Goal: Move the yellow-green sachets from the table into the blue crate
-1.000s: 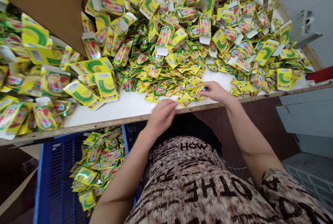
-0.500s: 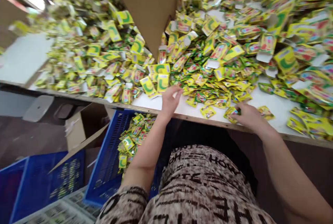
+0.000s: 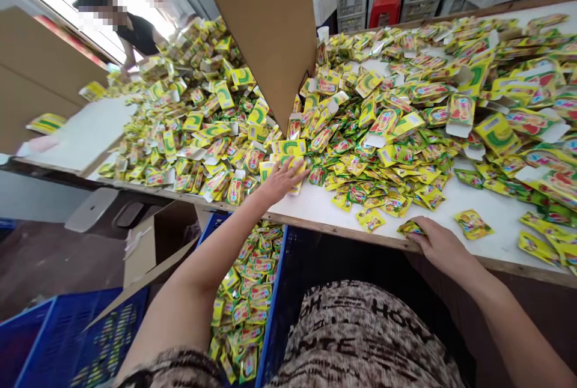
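My left hand (image 3: 280, 181) stretches forward over the white table (image 3: 315, 205), fingers spread, touching a flat yellow-green carton (image 3: 295, 166) at the edge of a big pile of cartons and sachets. My right hand (image 3: 436, 242) rests at the table's front edge with its fingers curled over a small stack of yellow sachets (image 3: 409, 229). Loose sachets (image 3: 370, 218) lie between the two hands.
A blue crate (image 3: 270, 310) holding filled packs stands below the table on my left, another blue crate (image 3: 27, 340) further left. A tall brown cardboard sheet (image 3: 265, 21) rises from the pile. A person stands at the far left end. Grey crates stack at the back.
My left hand has reached further forward onto a flat carton. My right hand has drawn sachets back to the table's front edge. My head has turned left and lifted.
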### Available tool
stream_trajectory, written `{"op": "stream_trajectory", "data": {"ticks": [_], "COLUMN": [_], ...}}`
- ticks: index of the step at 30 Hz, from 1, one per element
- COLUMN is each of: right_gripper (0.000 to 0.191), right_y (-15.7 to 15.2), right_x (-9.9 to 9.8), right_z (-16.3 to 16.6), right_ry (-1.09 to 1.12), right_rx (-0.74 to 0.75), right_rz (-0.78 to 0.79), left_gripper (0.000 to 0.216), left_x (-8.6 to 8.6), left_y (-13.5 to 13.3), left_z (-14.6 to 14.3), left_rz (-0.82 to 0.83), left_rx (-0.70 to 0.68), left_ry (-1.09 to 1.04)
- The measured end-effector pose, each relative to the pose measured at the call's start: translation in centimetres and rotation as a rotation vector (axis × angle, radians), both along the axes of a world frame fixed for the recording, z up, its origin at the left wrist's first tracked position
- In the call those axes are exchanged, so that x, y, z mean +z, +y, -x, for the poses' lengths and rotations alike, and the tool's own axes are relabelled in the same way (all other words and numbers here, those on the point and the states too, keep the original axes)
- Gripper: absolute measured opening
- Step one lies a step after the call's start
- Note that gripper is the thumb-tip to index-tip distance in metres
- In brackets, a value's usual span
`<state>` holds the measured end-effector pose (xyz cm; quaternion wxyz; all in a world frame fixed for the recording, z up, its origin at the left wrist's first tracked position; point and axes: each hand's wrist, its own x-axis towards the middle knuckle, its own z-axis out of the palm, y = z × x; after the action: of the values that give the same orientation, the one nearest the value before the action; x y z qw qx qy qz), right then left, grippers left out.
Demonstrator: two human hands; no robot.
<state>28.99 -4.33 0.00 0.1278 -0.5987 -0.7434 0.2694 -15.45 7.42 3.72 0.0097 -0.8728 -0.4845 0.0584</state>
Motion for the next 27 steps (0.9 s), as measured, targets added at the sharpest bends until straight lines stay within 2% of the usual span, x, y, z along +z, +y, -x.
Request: {"op": "stream_trajectory", "data": {"ticks": [3,5,7,9,11,13,14,15,17,19,24,27], "right_gripper": [0.013,0.016,0.021,0.024,0.027,0.028,0.026,0.024,0.016,0.013,0.027,0.025], "right_y": [0.2,0.6,0.8,0.6,0.3,0.5,0.8,1.2,1.9,2.2,1.8,1.8], "right_x": [-0.9,-1.4,-1.3,-0.1,2.1,4.4,5.3,5.9,6.4,6.4,7.6,8.9], "right_z": [-0.1,-0.2,-0.3,-0.2,0.4,1.6,2.3,2.9,3.9,4.3,5.0,5.6], "right_ry": [0.061,0.096,0.129,0.191,0.323,0.517,0.609,0.642,0.579,0.421,-0.007,-0.088], "right_rx": [-0.035,-0.031,-0.037,-0.102,-0.233,-0.335,-0.338,-0.285,-0.159,-0.036,0.177,0.207], "right_rz": [-0.013,-0.046,-0.079,-0.129,-0.234,-0.394,-0.483,-0.508,-0.560,-0.559,-0.405,-0.327], "left_gripper": [0.069,0.051,0.032,0.023,0.030,0.032,0.031,0.029,0.025,0.024,0.025,0.033], "left_x": [-0.1,-0.1,-0.3,-0.7,-1.4,-2.1,-2.3,-2.5,-3.0,-3.4,-3.1,-2.7], "left_y": [0.9,1.4,1.1,-0.4,-3.0,-6.0,-7.4,-8.5,-9.9,-10.4,-10.0,-10.0], "left_z": [1.1,0.7,-1.1,-4.5,-9.1,-14.0,-16.1,-17.9,-20.4,-21.5,-21.3,-21.1], "left_rz": [-0.011,-0.076,-0.179,-0.206,-0.027,0.253,0.363,0.429,0.469,0.449,0.402,0.492], "left_rx": [0.038,0.139,0.245,0.330,0.345,0.308,0.284,0.274,0.286,0.311,0.277,0.260], "left_ry": [-0.116,-0.358,-0.609,-0.876,-1.145,-1.363,-1.409,-1.433,-1.457,-1.462,-1.387,-1.482]}}
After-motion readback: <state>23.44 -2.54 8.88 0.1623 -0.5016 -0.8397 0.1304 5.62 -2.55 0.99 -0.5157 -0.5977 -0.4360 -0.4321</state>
